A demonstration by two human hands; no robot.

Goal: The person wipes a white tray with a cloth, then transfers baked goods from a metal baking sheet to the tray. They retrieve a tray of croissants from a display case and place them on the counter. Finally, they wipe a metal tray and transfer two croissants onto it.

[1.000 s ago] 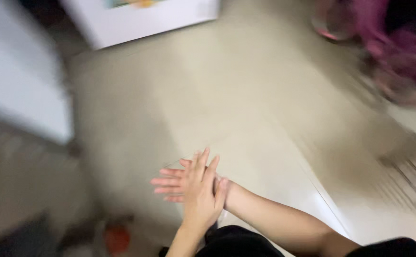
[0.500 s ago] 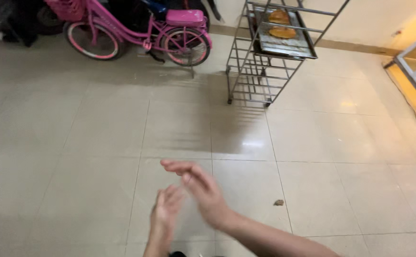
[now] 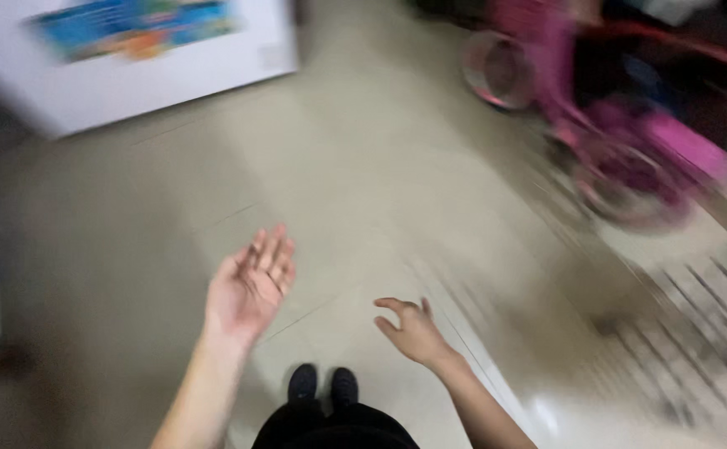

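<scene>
Beige floor tiles (image 3: 380,166) under left hand (image 3: 251,287) (right hand (image 3: 413,333) apart).

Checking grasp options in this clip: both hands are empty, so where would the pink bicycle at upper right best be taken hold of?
Judging loosely, since the frame is blurred: the pink bicycle stands upright past the right hand, so its upper frame, approached from above on the near side, looks likeliest. Handlebars and saddle cannot be made out. The left hand is open, palm up, farther off.

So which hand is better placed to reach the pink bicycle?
Probably the right hand: it is empty and on the side of the pink bicycle. The left hand, open and empty, is farther away.
</scene>
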